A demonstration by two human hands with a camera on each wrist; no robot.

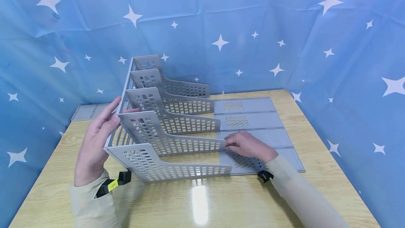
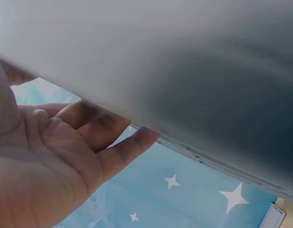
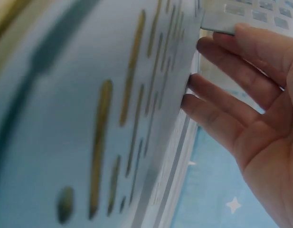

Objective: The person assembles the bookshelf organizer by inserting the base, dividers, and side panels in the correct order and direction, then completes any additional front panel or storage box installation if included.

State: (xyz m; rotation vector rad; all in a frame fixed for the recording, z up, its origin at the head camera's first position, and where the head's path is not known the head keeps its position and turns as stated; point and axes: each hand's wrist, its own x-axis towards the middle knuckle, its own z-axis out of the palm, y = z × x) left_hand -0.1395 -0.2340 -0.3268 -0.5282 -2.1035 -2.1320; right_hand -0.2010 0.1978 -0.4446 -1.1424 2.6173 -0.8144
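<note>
A grey plastic desktop file rack [image 1: 190,170] stands on the table, with several perforated upright dividers and flat base panels [image 1: 253,105] lying to its right. At the rack's slatted left end, my left hand [image 1: 95,143] grips the edge, thumb in front and some fingers reaching through the frame. The left wrist view shows its fingertips [image 2: 148,135] against the blurred grey plastic. My right hand [image 1: 248,145] pinches the low front end of a divider [image 1: 190,143] between thumb and fingers. In the right wrist view, its other fingertips [image 3: 186,100] touch the slotted base panel [image 3: 89,118].
A blue curtain [image 1: 202,20] with white stars hangs behind and at both sides of the wooden table [image 1: 164,207]. Another flat grey panel [image 1: 83,112] lies at the back left, partly behind the left hand and rack.
</note>
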